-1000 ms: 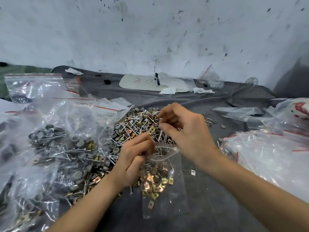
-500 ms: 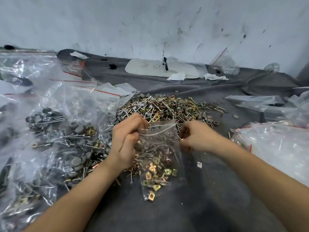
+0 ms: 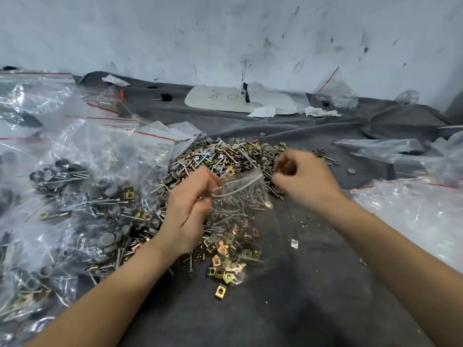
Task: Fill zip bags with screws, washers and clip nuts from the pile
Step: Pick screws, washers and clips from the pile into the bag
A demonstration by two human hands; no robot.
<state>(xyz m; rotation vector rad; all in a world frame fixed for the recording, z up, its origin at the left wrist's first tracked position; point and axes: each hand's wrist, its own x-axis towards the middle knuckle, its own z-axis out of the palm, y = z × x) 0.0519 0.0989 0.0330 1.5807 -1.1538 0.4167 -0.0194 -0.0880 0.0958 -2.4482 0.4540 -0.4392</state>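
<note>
A heap of screws, grey washers and gold clip nuts [image 3: 235, 156] lies on the grey cloth [image 3: 288, 296] in the middle. In front of it a small clear zip bag [image 3: 238, 221] holds screws on top and clip nuts at the bottom. My left hand [image 3: 188, 211] pinches the left side of the bag's open mouth. My right hand [image 3: 303, 181] is just right of the mouth, over the heap's right part. Its curled fingers, blurred, pinch at screws there.
Filled zip bags [image 3: 82, 196] crowd the left side. Empty clear bags [image 3: 416, 216] lie on the right. A white board [image 3: 238, 101], paper scraps and a small bag [image 3: 335, 96] sit at the back by the wall. One clip nut [image 3: 220, 291] lies loose near me.
My right hand has left the bag's right edge and moved right and up to the heap. My left hand keeps its hold on the bag's mouth.
</note>
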